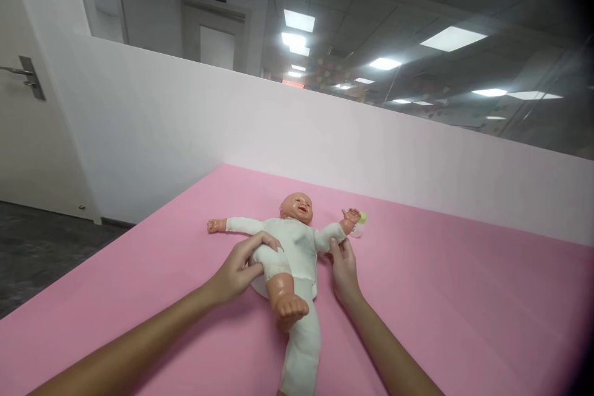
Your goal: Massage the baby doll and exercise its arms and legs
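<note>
A baby doll [299, 247] with a white cloth body lies face up on the pink tabletop [408, 297]. My left hand [244, 263] is wrapped round the thigh of one leg, which is bent up so its bare foot points toward me. The other leg stretches toward the near edge of the view. On the right, my right hand [343, 266] has its fingers closed at the underside of the doll's raised arm; the fingertips are partly hidden. A round, pale flat thing [260, 286] shows partly from under the doll.
Beside the doll's raised hand is a small clear item with a green top [362, 218]. A white partition [394, 154] runs along the table's far side. At the left stand a door [37, 111] and dark floor [28, 247].
</note>
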`<state>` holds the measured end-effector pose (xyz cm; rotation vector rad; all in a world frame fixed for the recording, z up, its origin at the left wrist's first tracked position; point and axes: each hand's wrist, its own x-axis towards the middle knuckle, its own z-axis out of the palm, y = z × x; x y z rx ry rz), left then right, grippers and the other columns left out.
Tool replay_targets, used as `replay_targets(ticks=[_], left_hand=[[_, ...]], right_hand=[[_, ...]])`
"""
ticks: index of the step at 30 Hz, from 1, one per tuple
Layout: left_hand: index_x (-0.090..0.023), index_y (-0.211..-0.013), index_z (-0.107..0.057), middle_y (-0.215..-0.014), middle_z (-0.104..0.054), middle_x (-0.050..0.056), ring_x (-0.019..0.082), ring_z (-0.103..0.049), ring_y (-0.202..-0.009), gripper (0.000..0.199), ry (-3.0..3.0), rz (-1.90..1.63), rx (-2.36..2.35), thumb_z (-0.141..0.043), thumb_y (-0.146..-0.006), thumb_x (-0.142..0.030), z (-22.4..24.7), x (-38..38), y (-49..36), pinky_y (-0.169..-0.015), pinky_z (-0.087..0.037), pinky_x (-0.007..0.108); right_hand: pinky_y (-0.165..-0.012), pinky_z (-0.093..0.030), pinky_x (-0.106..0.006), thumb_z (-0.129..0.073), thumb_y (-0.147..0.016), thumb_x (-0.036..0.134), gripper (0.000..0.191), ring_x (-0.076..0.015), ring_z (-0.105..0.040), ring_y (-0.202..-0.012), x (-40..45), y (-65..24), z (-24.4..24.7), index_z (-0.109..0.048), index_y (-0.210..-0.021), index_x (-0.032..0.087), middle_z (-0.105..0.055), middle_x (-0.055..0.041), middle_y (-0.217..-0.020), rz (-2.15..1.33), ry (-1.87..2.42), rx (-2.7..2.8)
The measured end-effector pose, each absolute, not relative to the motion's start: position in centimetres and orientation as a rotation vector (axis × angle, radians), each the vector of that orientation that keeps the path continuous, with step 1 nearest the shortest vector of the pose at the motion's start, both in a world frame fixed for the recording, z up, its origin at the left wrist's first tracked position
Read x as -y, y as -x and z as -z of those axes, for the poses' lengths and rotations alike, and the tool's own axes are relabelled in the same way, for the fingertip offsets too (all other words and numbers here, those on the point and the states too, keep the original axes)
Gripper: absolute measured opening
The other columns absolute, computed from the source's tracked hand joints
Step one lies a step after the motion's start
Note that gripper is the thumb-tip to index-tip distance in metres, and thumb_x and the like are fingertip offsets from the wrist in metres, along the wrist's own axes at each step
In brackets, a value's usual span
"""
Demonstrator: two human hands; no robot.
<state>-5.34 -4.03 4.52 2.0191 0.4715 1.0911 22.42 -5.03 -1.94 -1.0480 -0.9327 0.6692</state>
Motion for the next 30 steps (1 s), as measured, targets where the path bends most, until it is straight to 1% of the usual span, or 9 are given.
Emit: replay_targets(ticks=[5, 8, 12, 15, 18, 23, 25, 27, 30], left_hand=[[-0.019, -0.104, -0.062, -0.097, -0.063, 0.006, 0.020, -0.061, -0.083, 0.033, -1.738, -0.818, -0.452, -0.053, -0.073, -0.013, -5.3, 2.2, 6.4, -0.068, -0.050, 0.028], [-0.020, -0.106, -0.066, -0.090, -0.063, 0.004, 0.018, -0.061, -0.077, 0.035, -1.714, -0.668, -0.428, -0.056, -0.073, -0.016, -5.5, 1.4, 7.2, -0.066, -0.049, 0.026], [-0.020, -0.104, -0.070, -0.102, -0.065, 0.007, 0.023, -0.064, -0.094, 0.031, -1.806, -0.601, -0.323, -0.060, -0.075, -0.018, -5.4, 0.6, 7.9, -0.079, -0.053, 0.030], [-0.020, -0.102, -0.072, -0.108, -0.066, 0.007, 0.024, -0.062, -0.105, 0.024, -1.854, -0.531, -0.203, -0.066, -0.078, -0.018, -5.4, 0.3, 7.8, -0.090, -0.053, 0.032], [-0.020, -0.098, -0.072, -0.111, -0.066, 0.008, 0.025, -0.062, -0.110, 0.014, -1.894, -0.466, -0.138, -0.069, -0.084, -0.022, -5.5, 0.3, 7.4, -0.094, -0.052, 0.033], [-0.020, -0.096, -0.072, -0.116, -0.066, 0.009, 0.026, -0.062, -0.114, 0.010, -1.988, -0.444, -0.129, -0.069, -0.088, -0.024, -5.4, 0.8, 6.8, -0.099, -0.051, 0.036], [-0.021, -0.099, -0.072, -0.117, -0.066, 0.008, 0.026, -0.062, -0.116, 0.012, -2.018, -0.423, -0.131, -0.068, -0.087, -0.022, -5.4, 1.0, 6.8, -0.101, -0.051, 0.036], [-0.023, -0.106, -0.073, -0.123, -0.066, 0.007, 0.027, -0.060, -0.123, 0.022, -2.053, -0.376, -0.156, -0.066, -0.085, -0.017, -5.5, 1.1, 6.8, -0.106, -0.049, 0.037], [-0.028, -0.121, -0.070, -0.142, -0.059, 0.004, 0.029, -0.045, -0.143, 0.045, -2.120, -0.273, -0.243, -0.064, -0.080, -0.010, -5.7, 1.4, 7.0, -0.114, -0.044, 0.038]], right_hand=[[-0.075, -0.058, -0.032, -0.070, -0.086, 0.056, 0.044, -0.0198, -0.069, -0.088, 4.3, -23.3, 2.5, -0.060, -0.117, 0.025, -0.072, -0.0032, -0.107, -0.776, 0.990, 0.726], [-0.065, -0.057, -0.031, -0.070, -0.086, 0.054, 0.038, -0.0183, -0.069, -0.077, 3.7, -24.4, 3.1, -0.061, -0.109, 0.025, -0.073, -0.0013, -0.096, -0.784, 0.982, 0.653], [-0.063, -0.059, -0.031, -0.076, -0.082, 0.049, 0.033, -0.0178, -0.068, -0.069, 2.7, -26.3, 4.0, -0.062, -0.101, 0.024, -0.072, 0.0000, -0.081, -0.788, 0.973, 0.612], [-0.065, -0.061, -0.025, -0.084, -0.076, 0.038, 0.035, -0.0144, -0.069, -0.070, 2.3, -27.7, 4.4, -0.065, -0.102, 0.023, -0.074, 0.0007, -0.084, -0.865, 0.931, 0.535], [-0.068, -0.061, -0.019, -0.085, -0.074, 0.028, 0.034, -0.0117, -0.070, -0.073, 1.9, -29.1, 4.6, -0.066, -0.102, 0.023, -0.075, 0.0015, -0.088, -0.921, 0.897, 0.428], [-0.082, -0.063, -0.022, -0.081, -0.074, 0.025, 0.025, -0.0162, -0.073, -0.085, 1.4, -31.2, 5.1, -0.068, -0.095, 0.019, -0.075, -0.0031, -0.088, -0.953, 0.940, 0.407], [-0.086, -0.064, -0.027, -0.080, -0.074, 0.025, 0.023, -0.0196, -0.074, -0.090, 1.2, -31.6, 5.2, -0.069, -0.092, 0.018, -0.075, -0.0054, -0.089, -0.959, 0.967, 0.418], [-0.088, -0.065, -0.031, -0.079, -0.073, 0.024, 0.021, -0.0220, -0.074, -0.095, 1.2, -31.9, 5.2, -0.069, -0.092, 0.019, -0.075, -0.0064, -0.093, -0.953, 0.984, 0.422], [-0.090, -0.064, -0.033, -0.078, -0.072, 0.022, 0.020, -0.0230, -0.073, -0.101, 1.3, -31.9, 5.2, -0.069, -0.090, 0.019, -0.075, -0.0068, -0.096, -0.925, 1.002, 0.414]])
